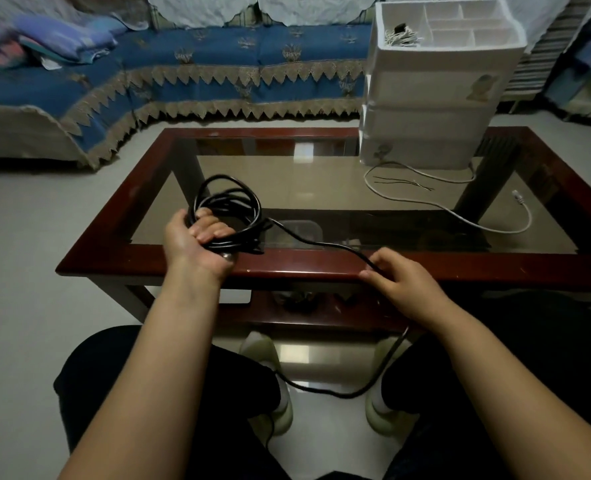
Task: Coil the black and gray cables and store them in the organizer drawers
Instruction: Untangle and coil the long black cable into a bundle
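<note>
Left hand (197,237) grips the coiled loops of the thin black rubber cable (230,216) at frame centre-left, above the glass-topped wooden desk (321,268). Right hand (403,282) pinches the free run, which stretches rightward from the coil, then drops lower-centre toward the floor. Pale gray cable (460,216) lies uncoiled on the desk, upper right.

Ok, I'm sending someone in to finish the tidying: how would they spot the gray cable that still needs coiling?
Start at the white organizer on the glass coffee table's far right corner. On the glass in front of it, the gray cable lies loose in open curves. Unlike the black cable coiled in the left hand, it is pale, untouched, and ends in a small plug.
</note>
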A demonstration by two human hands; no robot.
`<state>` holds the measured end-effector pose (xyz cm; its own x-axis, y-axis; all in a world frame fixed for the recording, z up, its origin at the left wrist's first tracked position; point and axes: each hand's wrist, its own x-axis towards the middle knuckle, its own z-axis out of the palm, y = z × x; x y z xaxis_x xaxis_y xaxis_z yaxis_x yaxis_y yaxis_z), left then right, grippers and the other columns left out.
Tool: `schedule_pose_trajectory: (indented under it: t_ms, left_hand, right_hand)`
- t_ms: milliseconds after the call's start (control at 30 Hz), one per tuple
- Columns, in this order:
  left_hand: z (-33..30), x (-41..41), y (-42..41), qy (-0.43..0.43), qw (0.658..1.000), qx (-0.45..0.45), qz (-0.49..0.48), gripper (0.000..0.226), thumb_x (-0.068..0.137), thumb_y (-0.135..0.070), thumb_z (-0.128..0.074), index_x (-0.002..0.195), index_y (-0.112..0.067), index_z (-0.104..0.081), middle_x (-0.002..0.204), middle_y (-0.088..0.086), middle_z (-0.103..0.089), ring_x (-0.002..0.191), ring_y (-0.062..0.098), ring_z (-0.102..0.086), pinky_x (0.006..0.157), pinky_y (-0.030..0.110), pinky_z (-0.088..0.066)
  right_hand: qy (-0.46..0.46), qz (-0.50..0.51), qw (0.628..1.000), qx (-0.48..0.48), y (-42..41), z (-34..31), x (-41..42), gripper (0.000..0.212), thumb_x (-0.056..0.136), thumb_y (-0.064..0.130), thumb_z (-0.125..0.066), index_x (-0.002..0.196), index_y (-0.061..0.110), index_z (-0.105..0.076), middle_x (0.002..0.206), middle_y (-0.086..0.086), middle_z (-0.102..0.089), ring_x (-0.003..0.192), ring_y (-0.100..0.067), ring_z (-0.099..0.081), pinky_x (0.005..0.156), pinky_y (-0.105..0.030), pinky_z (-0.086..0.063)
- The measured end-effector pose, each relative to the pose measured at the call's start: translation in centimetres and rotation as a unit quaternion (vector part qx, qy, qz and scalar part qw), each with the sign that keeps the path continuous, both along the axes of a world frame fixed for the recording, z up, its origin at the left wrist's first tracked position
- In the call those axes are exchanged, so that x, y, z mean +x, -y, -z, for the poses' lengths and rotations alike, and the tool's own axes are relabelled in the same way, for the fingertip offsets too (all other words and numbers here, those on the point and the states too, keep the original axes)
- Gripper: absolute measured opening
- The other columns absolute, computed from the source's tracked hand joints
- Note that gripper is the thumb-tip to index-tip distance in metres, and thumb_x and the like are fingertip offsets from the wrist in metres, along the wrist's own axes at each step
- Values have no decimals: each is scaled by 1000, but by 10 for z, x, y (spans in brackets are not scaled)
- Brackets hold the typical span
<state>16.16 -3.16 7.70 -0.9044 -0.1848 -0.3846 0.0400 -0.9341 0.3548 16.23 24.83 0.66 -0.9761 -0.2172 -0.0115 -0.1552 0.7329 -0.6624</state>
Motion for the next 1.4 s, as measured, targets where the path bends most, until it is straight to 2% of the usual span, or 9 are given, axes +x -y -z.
schedule_pose_trajectory:
  t_ms: [100,267,467,567,734,900,1067,1167,1401]
  left_hand:
    - [11,0,-17,73,995,-2,-72,50,100,-36,-37,55,-16,-47,39,-9,-33,32,4,-27,36,15,-26]
    - [13,1,-25,90,988,-102,-68,47,100,-47,-35,63,-19,-46,44,-10,-33,35,5,-26,36,17,-26]
    - [16,1,-43,76,931,-352,66,54,98,-59,-29,65,-19,-46,45,-6,-34,37,8,-28,38,20,-26]
    - [12,5,-53,64,899,-414,131,55,99,-57,-29,64,-17,-47,46,-3,-38,41,12,-33,41,21,-31]
    - [-6,12,-76,106,840,-493,203,48,97,-55,-36,75,-18,-57,73,6,-63,73,20,-62,72,33,-51]
    - [-8,11,-78,97,807,-521,261,60,95,-58,-36,58,-14,-51,38,2,-49,52,17,-46,54,28,-36]
    - [4,14,-67,34,797,-520,305,55,99,-49,-37,61,-11,-52,48,4,-43,42,14,-38,49,25,-33]
    - [4,17,-67,28,826,-439,352,48,97,-49,-39,70,-13,-53,46,0,-41,39,10,-36,49,25,-30]
    - [8,23,-69,-18,870,-329,368,65,95,-57,-36,41,-21,-46,42,-1,-36,37,9,-32,42,19,-28]
  right_hand:
    - [-119,-34,991,56,16,-4,11,26,94,42,-51,116,29,-57,99,0,-70,90,-22,-66,72,-34,-49]
    - [-154,-141,937,281,33,-26,11,27,97,43,-42,118,32,-55,98,1,-69,89,-23,-64,65,-31,-45]
    - [-233,-293,884,280,60,-85,22,24,97,39,-45,113,29,-60,93,5,-65,89,-18,-63,66,-28,-41]
    - [-225,-313,883,269,68,-112,18,25,97,41,-43,114,32,-59,72,16,-45,73,-7,-48,54,-18,-31]
    - [-133,-338,902,233,80,-128,3,24,97,42,-44,111,33,-62,86,15,-59,73,-1,-53,57,-20,-31]
    - [-81,-321,922,202,83,-131,-7,24,98,39,-43,100,27,-63,73,16,-56,64,3,-50,55,-17,-30]
    - [-69,-302,931,194,80,-128,-10,24,96,44,-45,93,29,-63,68,14,-57,61,1,-53,54,-20,-32]
    - [-120,-263,934,207,75,-126,-16,32,88,58,-51,81,29,-61,68,8,-58,60,-4,-51,51,-23,-32]
    - [-142,-195,945,221,68,-120,-23,52,74,74,-53,58,25,-46,55,6,-46,51,-8,-41,48,-26,-25]
